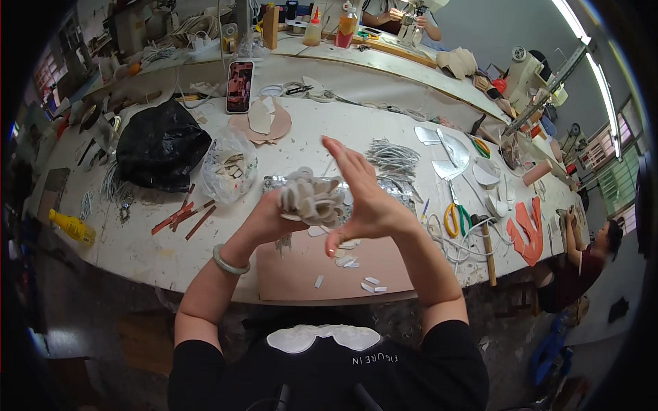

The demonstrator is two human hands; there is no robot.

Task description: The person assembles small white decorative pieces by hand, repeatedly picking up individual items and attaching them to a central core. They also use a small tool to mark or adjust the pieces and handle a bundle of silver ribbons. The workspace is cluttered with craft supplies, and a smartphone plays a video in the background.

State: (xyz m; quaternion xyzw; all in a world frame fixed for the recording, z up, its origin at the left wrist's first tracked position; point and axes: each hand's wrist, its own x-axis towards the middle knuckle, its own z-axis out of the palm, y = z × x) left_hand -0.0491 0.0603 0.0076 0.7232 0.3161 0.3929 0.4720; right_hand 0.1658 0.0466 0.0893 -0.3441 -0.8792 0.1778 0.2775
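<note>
My left hand (267, 215) is closed around a thick bunch of grey-white, rounded flat pieces (312, 200), held above the worktable. Their edges fan out at the top, and they hide most of my left fingers. Just to the right of the bunch, my right hand (370, 204) is raised with thumb and fingers spread wide, holding nothing. Beneath both hands lies a pinkish-brown board (291, 277) with several small white strips (351, 262) scattered on it. A shiny silver sheet (397, 190) lies behind the hands, partly covered by them.
Left are a black plastic bag (163, 145), a clear bag of scraps (229, 164) and a yellow bottle (72, 227). A phone (239, 87) stands behind. Right lie grey cords (394, 157), scissors (454, 218), a hammer (489, 253) and orange-red cut-outs (526, 233). Other people sit nearby.
</note>
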